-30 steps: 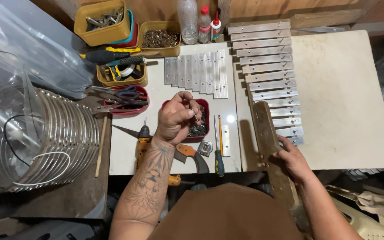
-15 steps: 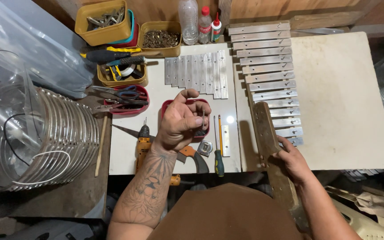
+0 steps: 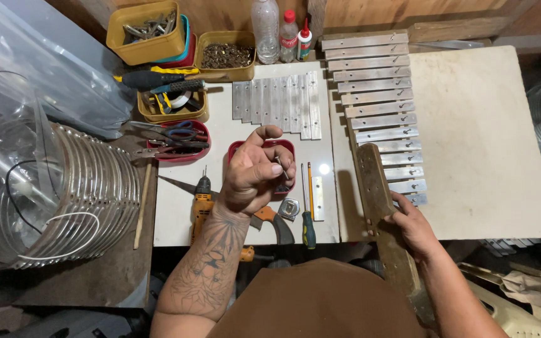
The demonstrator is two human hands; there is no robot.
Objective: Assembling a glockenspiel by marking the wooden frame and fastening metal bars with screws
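Hands work at a white bench top (image 3: 471, 144) seen from above. The left hand (image 3: 255, 169) is raised over a small red tray (image 3: 236, 150), its fingers curled tight together as if pinching something small; what sits between the fingertips is too small to tell. The right hand (image 3: 411, 225) grips the near part of a long, dark, rusty metal bar (image 3: 374, 184) that lies tilted across the bench edge, its far end just beside a column of aluminium strips (image 3: 374, 100). A second batch of strips (image 3: 277, 103) lies side by side behind the red tray. Near the left wrist lie an orange drill (image 3: 203, 203), a tape measure (image 3: 289, 208), a screwdriver (image 3: 307, 219) and a pencil (image 3: 310, 181).
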